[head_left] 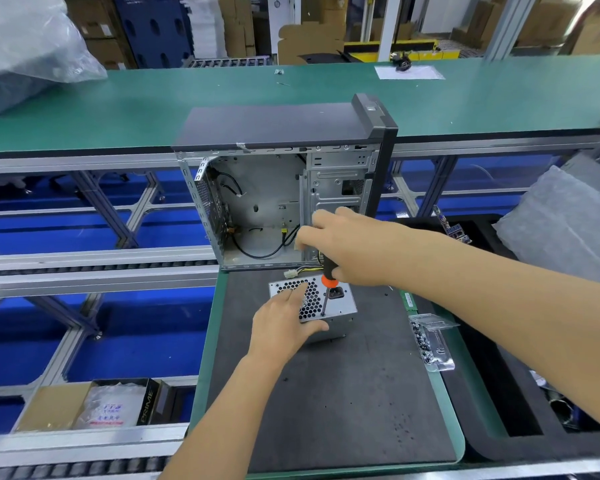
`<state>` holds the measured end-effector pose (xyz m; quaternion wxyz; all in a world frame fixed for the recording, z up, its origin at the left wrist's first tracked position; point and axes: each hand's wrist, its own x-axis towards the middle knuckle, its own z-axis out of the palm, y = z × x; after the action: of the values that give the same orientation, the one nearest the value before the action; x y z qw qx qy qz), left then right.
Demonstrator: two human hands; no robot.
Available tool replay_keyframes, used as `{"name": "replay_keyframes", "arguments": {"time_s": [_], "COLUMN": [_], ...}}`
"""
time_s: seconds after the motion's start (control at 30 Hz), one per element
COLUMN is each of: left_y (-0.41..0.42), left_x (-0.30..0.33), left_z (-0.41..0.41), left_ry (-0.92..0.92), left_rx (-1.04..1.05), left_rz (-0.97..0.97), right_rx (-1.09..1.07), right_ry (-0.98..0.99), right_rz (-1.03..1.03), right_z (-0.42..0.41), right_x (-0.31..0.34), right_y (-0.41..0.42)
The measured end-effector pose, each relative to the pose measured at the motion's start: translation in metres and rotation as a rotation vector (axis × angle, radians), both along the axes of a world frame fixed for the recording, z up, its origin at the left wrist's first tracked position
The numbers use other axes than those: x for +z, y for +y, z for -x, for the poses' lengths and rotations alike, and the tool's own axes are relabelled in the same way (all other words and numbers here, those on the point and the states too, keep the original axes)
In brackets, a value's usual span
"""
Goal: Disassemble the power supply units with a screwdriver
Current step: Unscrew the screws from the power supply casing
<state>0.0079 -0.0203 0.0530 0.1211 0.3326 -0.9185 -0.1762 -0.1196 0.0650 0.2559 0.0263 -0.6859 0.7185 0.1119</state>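
- Right hand point(347, 247) fingers wrap the screwdriver point(327, 282) handle; its tip sits on the PSU point(314, 299) grille face.
- Left hand point(284, 323) lies flat, fingers straight, steadying the PSU on the worktop point(343, 393) before the open case point(284, 188).
- Step, likely: loosening a cover screw; next needs steady downward pressure while turning.

Ahead of you an open computer case point(284, 188) stands at the far edge of the dark mat point(326, 393), a clear bag of small parts point(432, 341) lies to your right, and a cardboard box point(94, 405) sits low on your left
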Motion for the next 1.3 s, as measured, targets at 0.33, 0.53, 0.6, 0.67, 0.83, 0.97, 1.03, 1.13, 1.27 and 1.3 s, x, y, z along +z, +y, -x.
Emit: {"name": "replay_keyframes", "arguments": {"time_s": [0.33,0.53,0.6,0.67,0.83,0.97,1.03,1.13,1.27,1.3], "left_y": [0.009,0.009,0.009,0.009,0.009,0.01,0.01,0.01,0.008,0.008], "left_x": [-0.003,-0.001,0.0,0.001,0.001,0.001,0.001,0.002,0.003,0.003], "left_z": [0.002,0.003,0.002,0.002,0.002,0.002,0.002,0.002,0.004,0.004], "left_ry": [0.201,0.229,0.212,0.206,0.222,0.238,0.229,0.211,0.186,0.177], "left_rx": [-0.071,-0.049,-0.05,-0.052,-0.054,-0.048,-0.045,-0.053,-0.053,-0.055], "left_rz": [-0.021,-0.042,-0.047,-0.053,-0.043,-0.037,-0.036,-0.055,-0.067,-0.071], "right_rx": [0.011,-0.026,-0.085,-0.152,-0.09,-0.105,-0.202,-0.235,-0.123,-0.127], "right_ry": [0.172,-0.233,-0.268,-0.138,-0.108,-0.205,0.023,0.095,-0.22,-0.241], "right_rz": [-0.004,0.082,0.059,0.077,0.099,0.05,0.063,0.068,0.025,0.018], "right_z": [-0.001,0.007,0.007,0.008,0.009,0.007,0.006,0.009,0.014,0.014], "right_x": [0.001,0.005,0.003,0.002,0.001,0.003,0.003,0.004,0.005,0.005], "right_y": [0.002,-0.001,0.0,0.0,-0.001,0.001,0.001,0.003,0.006,0.006]}}
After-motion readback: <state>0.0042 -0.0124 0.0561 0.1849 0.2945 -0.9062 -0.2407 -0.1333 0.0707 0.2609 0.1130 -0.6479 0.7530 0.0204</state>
